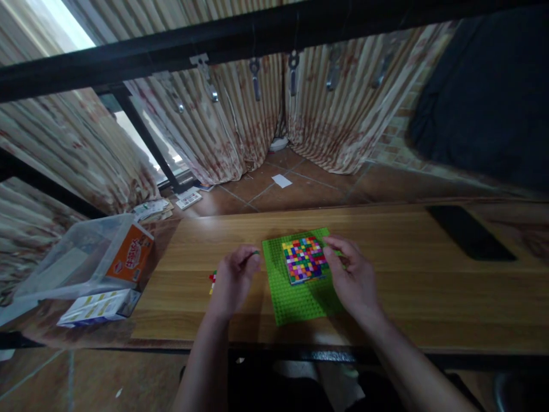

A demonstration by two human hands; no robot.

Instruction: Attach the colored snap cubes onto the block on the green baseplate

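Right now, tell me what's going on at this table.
A person works at a wooden table on a green baseplate bearing a square block of multicoloured bricks. The left hand pinches a small green piece just off the plate's left edge. The right hand rests against the block's right side. A few loose bricks lie left of the left hand.

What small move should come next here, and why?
Probably the left hand carries its pinched green piece rightward onto the coloured brick square: it hovers just beside the green baseplate, while the right hand touches the square's other edge.
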